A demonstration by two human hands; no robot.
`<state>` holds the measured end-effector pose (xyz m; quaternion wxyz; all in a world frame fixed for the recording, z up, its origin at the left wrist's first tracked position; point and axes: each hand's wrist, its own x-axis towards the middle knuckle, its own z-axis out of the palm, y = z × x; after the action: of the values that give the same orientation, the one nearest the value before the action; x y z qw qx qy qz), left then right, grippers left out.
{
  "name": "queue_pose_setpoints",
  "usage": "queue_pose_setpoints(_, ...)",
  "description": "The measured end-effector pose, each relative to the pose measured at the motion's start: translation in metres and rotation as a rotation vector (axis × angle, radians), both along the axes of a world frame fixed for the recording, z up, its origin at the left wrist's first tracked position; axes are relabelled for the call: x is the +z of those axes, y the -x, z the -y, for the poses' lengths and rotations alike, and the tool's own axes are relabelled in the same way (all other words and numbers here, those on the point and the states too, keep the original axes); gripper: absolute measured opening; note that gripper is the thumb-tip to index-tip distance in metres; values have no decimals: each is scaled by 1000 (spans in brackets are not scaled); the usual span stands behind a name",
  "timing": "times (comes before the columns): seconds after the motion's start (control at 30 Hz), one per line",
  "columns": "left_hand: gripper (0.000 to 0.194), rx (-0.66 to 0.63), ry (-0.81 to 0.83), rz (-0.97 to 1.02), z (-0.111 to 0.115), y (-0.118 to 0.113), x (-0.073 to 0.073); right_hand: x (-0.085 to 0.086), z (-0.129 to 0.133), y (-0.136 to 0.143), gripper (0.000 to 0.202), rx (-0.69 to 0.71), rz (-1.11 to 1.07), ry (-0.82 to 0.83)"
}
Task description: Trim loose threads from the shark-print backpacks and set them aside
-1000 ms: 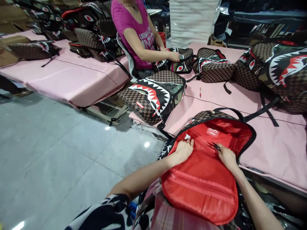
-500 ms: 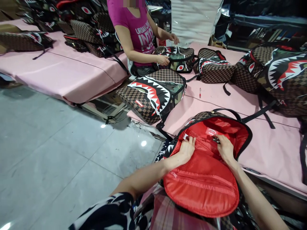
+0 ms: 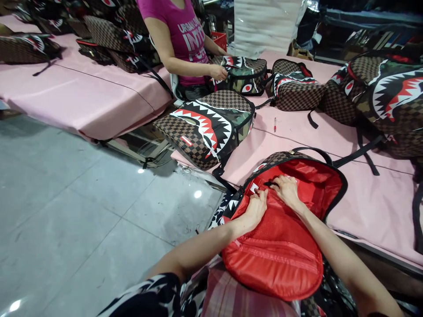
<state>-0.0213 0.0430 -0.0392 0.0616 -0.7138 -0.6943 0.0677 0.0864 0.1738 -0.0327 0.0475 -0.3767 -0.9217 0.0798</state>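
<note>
An open backpack (image 3: 280, 159) with a checkered outside and red lining (image 3: 264, 259) lies before me, its front flap folded down toward my lap. Inside it, my left hand (image 3: 256, 207) is closed on the red lining, close to a small white label (image 3: 254, 188). My right hand (image 3: 287, 190) is closed around small dark thread snips (image 3: 271, 183), mostly covered by the fingers. Their tip points left, just above my left fingertips. Whether the blades touch any thread I cannot tell.
A shark-mouth backpack (image 3: 206, 127) lies beyond mine on the pink table (image 3: 366, 198), near a red pen (image 3: 275, 125). More backpacks (image 3: 393, 101) stand at right. Across, a co-worker in a purple shirt (image 3: 190, 37) handles another backpack (image 3: 247, 75). Left is another pink table (image 3: 99, 94).
My right hand has moved left inside the backpack with the snips, close to my left hand. My left hand stays at the lining. The co-worker's far hand has dropped behind their backpack.
</note>
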Motion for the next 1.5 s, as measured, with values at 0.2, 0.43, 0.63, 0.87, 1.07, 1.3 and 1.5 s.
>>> queue_pose_setpoints(0.2,50,-32,-55,-100,4,0,4,-6,-2,0,18,25,-48,-10)
queue_pose_setpoints(0.43,51,-24,-61,-119,1,-1,-1,-11,-5,0,17,43,-70,-14)
queue_pose_setpoints(0.63,51,-36,-38,-85,-2,0,0,-11,-5,2,18,55,-66,-16)
queue_pose_setpoints(0.87,51,-50,-64,-85,-1,0,-2,-13,-4,3,18,55,-74,-6)
queue_pose_setpoints(1.07,51,-26,-66,-64,-1,0,-6,-14,-4,3,18,39,-108,13)
queue_pose_setpoints(1.3,52,-29,-77,-72,-2,0,-8,-15,-3,2,16,8,-224,84)
queue_pose_setpoints(1.5,53,-77,-94,-135,5,3,5,-13,-10,-7,24,-120,-414,177)
